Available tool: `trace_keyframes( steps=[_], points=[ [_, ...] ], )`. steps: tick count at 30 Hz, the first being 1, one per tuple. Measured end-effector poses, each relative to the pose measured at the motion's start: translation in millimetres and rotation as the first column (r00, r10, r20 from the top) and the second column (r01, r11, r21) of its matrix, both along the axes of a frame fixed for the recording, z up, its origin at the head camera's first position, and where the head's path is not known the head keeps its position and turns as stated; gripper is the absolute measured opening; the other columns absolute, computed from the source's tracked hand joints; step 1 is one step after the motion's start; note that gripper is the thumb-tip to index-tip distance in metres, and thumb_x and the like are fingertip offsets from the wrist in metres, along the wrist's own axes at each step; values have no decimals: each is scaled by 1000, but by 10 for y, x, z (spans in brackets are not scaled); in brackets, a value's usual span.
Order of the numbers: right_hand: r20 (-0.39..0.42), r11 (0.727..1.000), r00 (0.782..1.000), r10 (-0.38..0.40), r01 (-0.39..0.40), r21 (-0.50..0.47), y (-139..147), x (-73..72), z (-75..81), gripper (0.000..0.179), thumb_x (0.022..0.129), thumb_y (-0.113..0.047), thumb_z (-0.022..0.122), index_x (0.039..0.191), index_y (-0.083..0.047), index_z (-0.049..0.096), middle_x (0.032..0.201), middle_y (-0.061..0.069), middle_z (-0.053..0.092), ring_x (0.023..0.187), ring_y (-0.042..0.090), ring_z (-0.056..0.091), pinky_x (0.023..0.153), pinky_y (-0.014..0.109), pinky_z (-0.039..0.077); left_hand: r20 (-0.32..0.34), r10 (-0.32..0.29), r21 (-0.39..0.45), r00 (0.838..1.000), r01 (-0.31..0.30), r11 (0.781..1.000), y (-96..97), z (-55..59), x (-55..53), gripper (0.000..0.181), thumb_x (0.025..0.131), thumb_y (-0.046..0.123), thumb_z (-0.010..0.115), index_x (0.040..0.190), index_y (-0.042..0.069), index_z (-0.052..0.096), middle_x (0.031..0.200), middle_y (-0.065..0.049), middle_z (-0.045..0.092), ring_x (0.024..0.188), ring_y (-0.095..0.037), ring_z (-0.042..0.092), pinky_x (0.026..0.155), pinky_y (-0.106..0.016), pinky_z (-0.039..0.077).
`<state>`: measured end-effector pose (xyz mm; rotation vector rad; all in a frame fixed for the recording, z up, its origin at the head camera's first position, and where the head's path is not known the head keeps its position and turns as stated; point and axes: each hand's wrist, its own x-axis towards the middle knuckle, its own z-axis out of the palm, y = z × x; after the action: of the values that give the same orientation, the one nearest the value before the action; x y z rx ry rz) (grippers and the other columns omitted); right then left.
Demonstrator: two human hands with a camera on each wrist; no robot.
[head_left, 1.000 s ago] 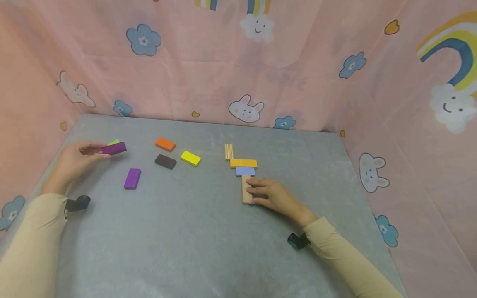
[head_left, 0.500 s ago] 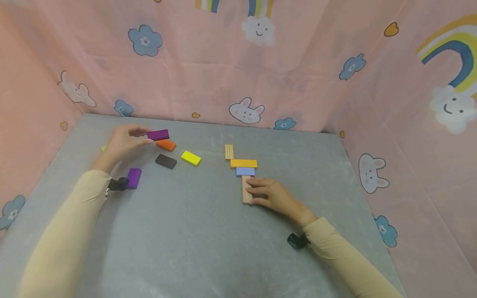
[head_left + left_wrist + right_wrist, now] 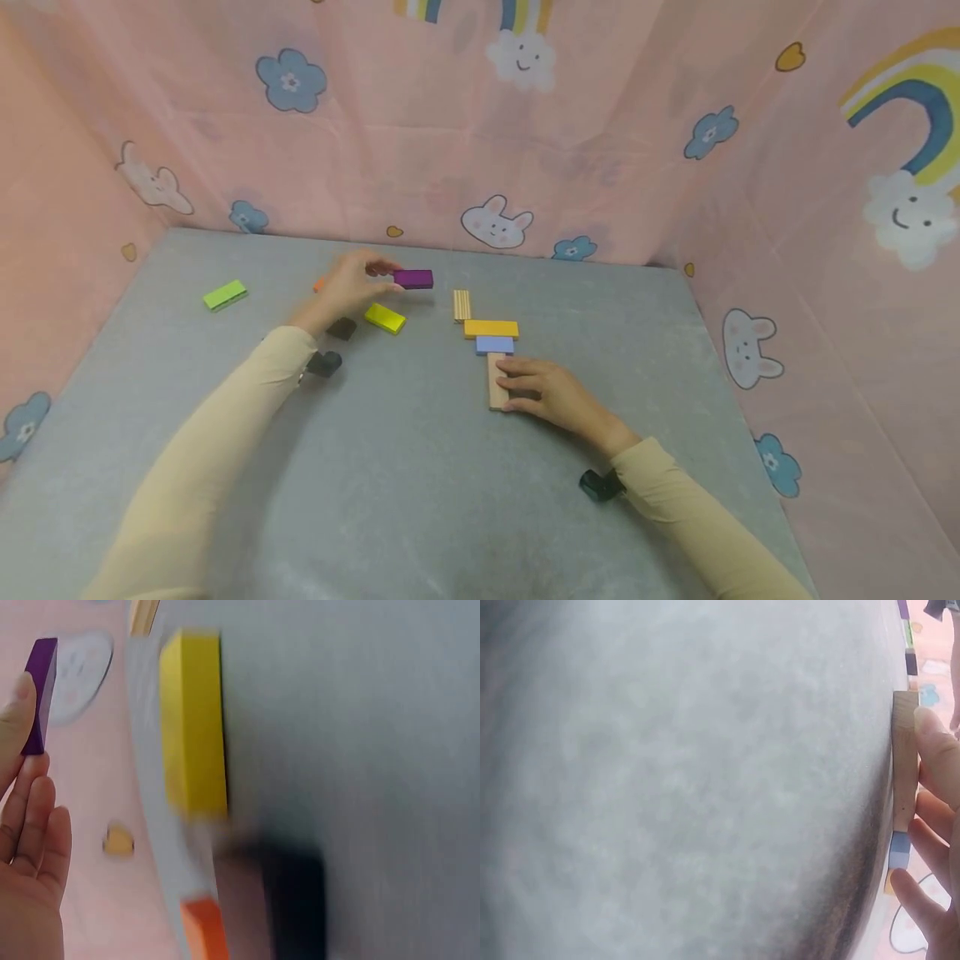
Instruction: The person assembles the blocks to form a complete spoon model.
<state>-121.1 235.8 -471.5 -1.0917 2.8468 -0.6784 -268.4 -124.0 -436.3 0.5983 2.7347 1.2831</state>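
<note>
My left hand [image 3: 348, 282] pinches a dark purple block [image 3: 414, 279] by its left end, above the table's far side. The thumb and fingers on that block also show in the left wrist view. On the right, my right hand [image 3: 555, 396] holds a plain wooden block [image 3: 497, 383] lying on the table, with thumb and fingertips along it. A light blue block [image 3: 495, 345] sits against its far end. Beyond that come a yellow-orange block [image 3: 491, 329] and a striped wooden piece [image 3: 462, 306], touching or nearly touching in a stepped line.
A yellow block [image 3: 385, 318] and a partly covered dark brown block [image 3: 342, 328] lie near my left wrist. Most of an orange block [image 3: 320, 284] is behind that hand. A light green block [image 3: 226, 295] lies far left. Pink printed cloth [image 3: 360, 167] surrounds the grey table [image 3: 420, 500].
My left hand has carried the dark purple block rightward from the far left, towards the striped piece. Its sleeve now covers the other purple block. My right hand keeps its place.
</note>
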Motion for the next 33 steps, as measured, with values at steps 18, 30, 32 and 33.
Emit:
trace_keyframes(
  steps=[18,30,32,33],
  points=[
    [26,999,1000,-3,2,36,-17,-33,0,48,87,-37,74,129,-17,66,145,-1,57,137,19,53,111,45,45,-5,-82,-45,997,82,996,907,-164,52,37,82,28,81,113,11,72,111,-6,70,103,-22,61,91,-38,52],
    [29,1000,1000,-3,2,30,-24,-26,5,48,86,-38,74,129,-17,66,145,-1,57,137,19,53,111,45,45,32,-86,-10,996,86,996,1125,-278,107,33,83,27,80,110,10,71,100,-5,66,93,-20,58,82,-32,51],
    [22,1000,1000,-1,1,25,-16,-21,3,49,86,-38,75,129,-17,67,145,-1,57,137,20,53,110,46,46,21,-90,-9,996,90,996,1156,-289,114,32,83,27,80,109,10,71,100,-6,66,93,-20,57,83,-32,51],
    [15,1000,1000,2,-2,23,-12,-19,-1,49,85,-38,75,129,-17,67,145,-1,58,136,20,53,110,46,46,21,-90,-7,996,91,996,1169,-295,117,32,83,26,80,109,9,71,99,-6,66,93,-20,57,83,-32,51]
  ],
)
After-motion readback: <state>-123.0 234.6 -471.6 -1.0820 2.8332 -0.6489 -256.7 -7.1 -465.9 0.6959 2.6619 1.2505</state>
